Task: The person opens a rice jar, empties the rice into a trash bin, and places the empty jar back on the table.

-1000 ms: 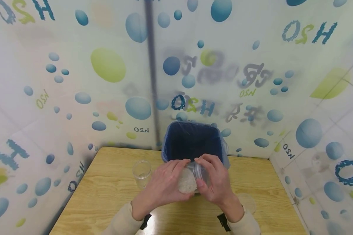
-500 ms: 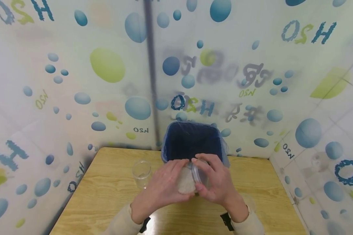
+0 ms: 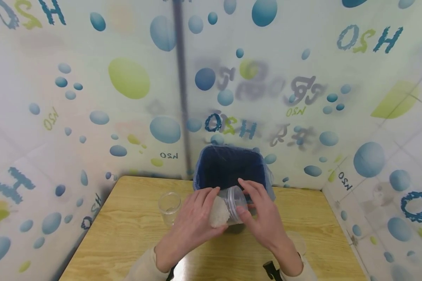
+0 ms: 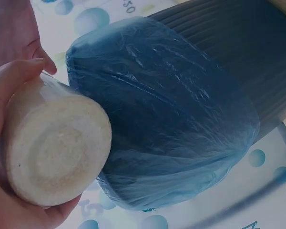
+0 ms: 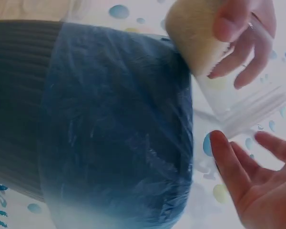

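Note:
My left hand [image 3: 193, 214] grips a clear jar [image 3: 219, 212] of white grains that look like rice. The jar lies tilted on its side, its base facing the left wrist camera, where the jar's bottom [image 4: 62, 148] shows pale grains. A clear ridged lid [image 3: 236, 203] is at the jar's right end. Around that end my right hand [image 3: 263, 218] has its fingers spread; in the right wrist view the fingertips [image 5: 218, 143] stand a little apart from the lid. Both hands are above the table, just in front of a bin.
Behind the hands stands a dark ribbed bin [image 4: 219, 28] with a blue plastic liner [image 3: 269, 185] over its rim. To the left, a clear jar [image 3: 169, 207] stands on the wooden table [image 3: 126, 218]. A faint clear round thing [image 3: 297, 242] lies right of the right wrist. A patterned curtain [image 3: 126, 136] encloses the table.
My right hand, earlier with its fingers around the lid, has loosened and drawn slightly right. The jar has shifted a little left in my left hand, showing more of its lid.

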Demonstrator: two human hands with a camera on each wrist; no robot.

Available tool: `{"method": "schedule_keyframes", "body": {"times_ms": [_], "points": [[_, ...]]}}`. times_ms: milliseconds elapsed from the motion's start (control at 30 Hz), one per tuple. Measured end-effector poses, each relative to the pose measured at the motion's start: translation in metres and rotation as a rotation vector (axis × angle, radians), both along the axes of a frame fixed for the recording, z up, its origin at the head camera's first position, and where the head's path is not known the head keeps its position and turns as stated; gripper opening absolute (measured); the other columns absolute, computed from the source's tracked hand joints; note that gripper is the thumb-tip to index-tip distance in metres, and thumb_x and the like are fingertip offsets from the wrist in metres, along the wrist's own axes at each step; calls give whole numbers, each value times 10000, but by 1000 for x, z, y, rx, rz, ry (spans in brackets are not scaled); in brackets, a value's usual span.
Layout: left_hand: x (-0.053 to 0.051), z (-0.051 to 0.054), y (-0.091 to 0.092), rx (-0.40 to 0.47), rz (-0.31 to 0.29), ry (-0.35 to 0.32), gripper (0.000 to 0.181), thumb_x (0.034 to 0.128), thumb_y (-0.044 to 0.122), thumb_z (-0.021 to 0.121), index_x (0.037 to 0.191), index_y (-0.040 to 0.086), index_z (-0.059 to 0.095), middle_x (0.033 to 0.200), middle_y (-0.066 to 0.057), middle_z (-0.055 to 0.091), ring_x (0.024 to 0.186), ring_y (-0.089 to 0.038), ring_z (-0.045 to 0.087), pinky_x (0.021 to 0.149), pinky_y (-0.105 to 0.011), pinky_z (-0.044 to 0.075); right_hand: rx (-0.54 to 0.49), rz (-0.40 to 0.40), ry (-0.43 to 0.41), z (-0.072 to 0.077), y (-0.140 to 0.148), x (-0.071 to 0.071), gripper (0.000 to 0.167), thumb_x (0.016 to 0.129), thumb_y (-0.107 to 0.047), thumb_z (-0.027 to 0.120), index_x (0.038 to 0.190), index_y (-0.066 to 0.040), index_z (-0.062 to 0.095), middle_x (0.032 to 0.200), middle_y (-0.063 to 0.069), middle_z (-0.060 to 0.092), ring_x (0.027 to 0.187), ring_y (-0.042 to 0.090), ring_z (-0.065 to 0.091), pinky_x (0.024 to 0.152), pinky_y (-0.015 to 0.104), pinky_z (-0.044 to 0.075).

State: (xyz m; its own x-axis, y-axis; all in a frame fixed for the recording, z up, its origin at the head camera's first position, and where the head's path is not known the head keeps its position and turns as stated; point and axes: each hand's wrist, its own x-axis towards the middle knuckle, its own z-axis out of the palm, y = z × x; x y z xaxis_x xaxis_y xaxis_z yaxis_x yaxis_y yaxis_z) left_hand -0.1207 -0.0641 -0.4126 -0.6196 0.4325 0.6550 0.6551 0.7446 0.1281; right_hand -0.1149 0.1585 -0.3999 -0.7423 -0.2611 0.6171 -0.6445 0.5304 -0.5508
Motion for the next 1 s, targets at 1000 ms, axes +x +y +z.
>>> {"method": "schedule_keyframes", "body": {"times_ms": [1000], "points": [[0,-1,-1,-15,15,22,999,597,538,957,1387,72,562,1236,-102,645,1106,-294,626,935,-469,553,-45,22,-351,19,1,9,600,933,-325,777,1480,-187,572,1413,23,599,1105,209,626,792,295,600]]}}
